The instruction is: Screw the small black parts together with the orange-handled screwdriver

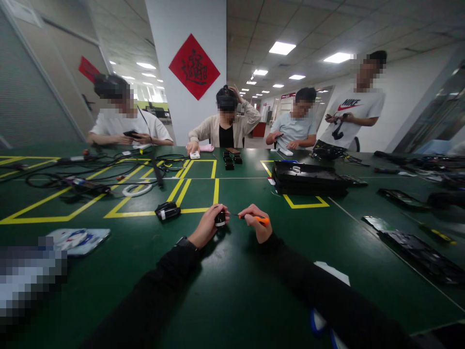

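My left hand (208,227) grips small black part (220,218) steady; right hand (256,224) pinches orange screwdriver (254,218), tip poking into part.

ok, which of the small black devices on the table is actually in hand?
The small black part in the left hand, met by the orange screwdriver in the right hand. The similar black device lies untouched to its left.

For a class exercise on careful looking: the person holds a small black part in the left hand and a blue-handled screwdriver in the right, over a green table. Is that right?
Not quite. The head view shows the screwdriver in the right hand has an orange handle, not blue. The rest stands: the left hand holds a small black part over the green table.
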`<state>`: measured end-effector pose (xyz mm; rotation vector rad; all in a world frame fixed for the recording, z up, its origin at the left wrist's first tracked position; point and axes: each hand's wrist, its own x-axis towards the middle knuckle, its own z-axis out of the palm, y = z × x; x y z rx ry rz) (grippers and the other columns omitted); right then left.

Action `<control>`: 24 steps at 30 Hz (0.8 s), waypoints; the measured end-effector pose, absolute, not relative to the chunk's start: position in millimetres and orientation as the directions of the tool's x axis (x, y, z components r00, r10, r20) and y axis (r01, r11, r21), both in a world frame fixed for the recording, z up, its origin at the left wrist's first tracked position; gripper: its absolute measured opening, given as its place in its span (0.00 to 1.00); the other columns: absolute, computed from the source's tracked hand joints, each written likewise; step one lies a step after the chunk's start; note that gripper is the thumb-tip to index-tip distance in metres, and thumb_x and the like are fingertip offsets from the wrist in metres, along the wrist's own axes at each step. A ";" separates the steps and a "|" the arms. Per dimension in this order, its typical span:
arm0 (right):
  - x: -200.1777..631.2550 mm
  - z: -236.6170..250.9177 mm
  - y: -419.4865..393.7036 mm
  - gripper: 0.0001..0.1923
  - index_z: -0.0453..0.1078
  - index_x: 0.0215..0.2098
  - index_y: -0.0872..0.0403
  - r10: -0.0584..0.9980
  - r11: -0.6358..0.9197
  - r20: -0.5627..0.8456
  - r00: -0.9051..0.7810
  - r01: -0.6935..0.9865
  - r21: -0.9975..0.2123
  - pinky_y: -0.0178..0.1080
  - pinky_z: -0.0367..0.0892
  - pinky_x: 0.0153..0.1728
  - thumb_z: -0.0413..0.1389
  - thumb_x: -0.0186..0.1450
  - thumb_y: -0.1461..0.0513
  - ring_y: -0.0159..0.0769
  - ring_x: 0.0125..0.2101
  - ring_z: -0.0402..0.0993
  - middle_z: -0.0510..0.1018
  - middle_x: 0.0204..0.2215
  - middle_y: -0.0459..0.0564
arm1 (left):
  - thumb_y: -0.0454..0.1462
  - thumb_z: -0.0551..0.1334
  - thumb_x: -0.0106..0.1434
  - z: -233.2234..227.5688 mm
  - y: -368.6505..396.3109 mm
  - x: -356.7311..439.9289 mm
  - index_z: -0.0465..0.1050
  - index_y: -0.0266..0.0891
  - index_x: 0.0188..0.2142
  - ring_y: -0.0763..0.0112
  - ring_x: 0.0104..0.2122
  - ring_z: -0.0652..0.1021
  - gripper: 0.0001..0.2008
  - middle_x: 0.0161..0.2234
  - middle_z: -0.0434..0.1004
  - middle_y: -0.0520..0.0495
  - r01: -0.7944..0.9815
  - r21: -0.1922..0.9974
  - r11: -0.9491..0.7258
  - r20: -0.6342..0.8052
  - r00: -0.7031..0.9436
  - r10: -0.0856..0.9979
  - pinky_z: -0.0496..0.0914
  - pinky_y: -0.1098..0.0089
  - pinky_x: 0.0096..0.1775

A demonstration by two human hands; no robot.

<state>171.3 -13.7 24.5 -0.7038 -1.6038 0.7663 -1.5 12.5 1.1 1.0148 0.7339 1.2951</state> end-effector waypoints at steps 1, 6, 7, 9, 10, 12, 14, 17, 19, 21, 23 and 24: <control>170.7 23.2 -12.9 0.10 0.70 0.31 0.56 0.822 0.559 0.555 -0.130 0.000 -0.829 0.33 0.59 0.21 0.48 0.58 0.60 0.28 0.21 0.63 0.70 0.24 0.47 | 0.43 0.58 0.55 1.6 12.1 -1.3 0.66 0.36 0.32 0.75 0.25 0.73 0.12 0.28 0.70 0.49 -0.416 0.909 -0.025 0.101 0.162 0.982 0.67 0.74 0.27; 171.3 17.2 -6.3 0.07 0.67 0.29 0.56 0.880 0.458 0.468 -0.081 -0.115 -0.881 0.30 0.54 0.16 0.51 0.54 0.62 0.27 0.15 0.60 0.67 0.16 0.43 | 0.42 0.59 0.54 2.5 10.8 -0.7 0.67 0.36 0.32 0.76 0.25 0.72 0.11 0.28 0.69 0.50 -0.409 0.911 -0.052 0.133 0.172 0.976 0.67 0.75 0.28; 172.0 17.4 -5.5 0.05 0.68 0.27 0.56 0.866 0.486 0.495 -0.073 -0.113 -0.867 0.31 0.56 0.17 0.52 0.52 0.63 0.27 0.17 0.62 0.68 0.17 0.44 | 0.42 0.59 0.54 2.2 10.9 -0.8 0.67 0.36 0.33 0.76 0.25 0.72 0.11 0.28 0.69 0.50 -0.405 0.913 -0.058 0.139 0.173 0.975 0.67 0.75 0.28; 173.0 18.8 -5.2 0.03 0.68 0.23 0.57 0.821 0.559 0.565 -0.076 -0.088 -0.824 0.32 0.59 0.23 0.53 0.51 0.65 0.29 0.22 0.64 0.70 0.21 0.46 | 0.41 0.59 0.54 1.3 11.6 -1.1 0.67 0.36 0.33 0.75 0.26 0.72 0.11 0.28 0.69 0.49 -0.400 0.914 -0.065 0.146 0.175 0.974 0.67 0.75 0.28; 173.1 19.7 -5.8 0.03 0.69 0.23 0.57 0.804 0.583 0.588 -0.091 -0.072 -0.809 0.33 0.60 0.25 0.53 0.51 0.65 0.29 0.23 0.65 0.70 0.22 0.46 | 0.42 0.59 0.55 0.7 12.0 -1.3 0.67 0.35 0.33 0.75 0.26 0.72 0.11 0.28 0.69 0.49 -0.400 0.914 -0.065 0.147 0.178 0.973 0.67 0.75 0.28; 172.3 21.0 -8.2 0.06 0.70 0.26 0.57 0.806 0.579 0.580 -0.120 -0.047 -0.814 0.33 0.59 0.24 0.52 0.54 0.63 0.29 0.22 0.64 0.69 0.21 0.46 | 0.43 0.57 0.56 -0.5 12.8 -1.7 0.68 0.35 0.33 0.75 0.26 0.72 0.12 0.28 0.69 0.48 -0.405 0.912 -0.061 0.147 0.183 0.972 0.67 0.74 0.29; 170.5 21.4 -11.4 0.09 0.69 0.31 0.57 0.836 0.531 0.530 -0.141 -0.032 -0.847 0.31 0.57 0.20 0.49 0.57 0.61 0.27 0.18 0.61 0.67 0.18 0.44 | 0.43 0.56 0.57 -1.3 13.4 -2.0 0.68 0.34 0.33 0.75 0.26 0.73 0.13 0.28 0.70 0.48 -0.415 0.909 -0.050 0.138 0.185 0.973 0.67 0.74 0.29; 168.5 21.6 -15.9 0.08 0.67 0.33 0.56 0.843 0.515 0.508 -0.174 -0.010 -0.857 0.31 0.56 0.18 0.50 0.56 0.62 0.26 0.16 0.60 0.65 0.17 0.42 | 0.44 0.55 0.58 -0.9 13.1 -2.1 0.67 0.34 0.32 0.74 0.25 0.73 0.13 0.28 0.70 0.48 -0.440 0.898 -0.019 0.110 0.180 0.978 0.67 0.73 0.28; 168.4 22.4 -18.1 0.07 0.67 0.31 0.56 0.804 0.578 0.561 -0.199 0.037 -0.815 0.32 0.59 0.21 0.52 0.54 0.63 0.27 0.19 0.61 0.66 0.19 0.43 | 0.44 0.55 0.57 0.2 12.6 -2.1 0.67 0.34 0.31 0.74 0.24 0.73 0.13 0.27 0.70 0.48 -0.454 0.891 -0.003 0.092 0.174 0.980 0.67 0.73 0.28; 168.8 23.4 -19.6 0.05 0.68 0.29 0.55 0.757 0.645 0.617 -0.216 0.097 -0.758 0.33 0.60 0.26 0.54 0.52 0.64 0.29 0.23 0.63 0.68 0.23 0.45 | 0.43 0.55 0.57 1.3 12.0 -2.1 0.67 0.34 0.31 0.74 0.24 0.73 0.12 0.26 0.70 0.48 -0.462 0.887 0.001 0.086 0.168 0.982 0.67 0.73 0.27; 168.7 23.5 -19.9 0.05 0.69 0.28 0.55 0.747 0.660 0.628 -0.216 0.128 -0.741 0.34 0.60 0.28 0.53 0.53 0.63 0.30 0.25 0.64 0.69 0.25 0.47 | 0.43 0.55 0.57 1.9 11.8 -2.2 0.66 0.34 0.31 0.74 0.24 0.73 0.12 0.26 0.70 0.48 -0.470 0.883 -0.002 0.093 0.170 0.981 0.67 0.73 0.27; 168.5 22.9 -19.6 0.06 0.69 0.29 0.55 0.762 0.642 0.614 -0.206 0.121 -0.757 0.34 0.60 0.27 0.52 0.55 0.62 0.29 0.24 0.64 0.69 0.24 0.46 | 0.43 0.55 0.58 1.9 11.8 -2.3 0.66 0.35 0.31 0.74 0.24 0.73 0.12 0.26 0.70 0.48 -0.472 0.882 -0.004 0.098 0.176 0.979 0.67 0.73 0.27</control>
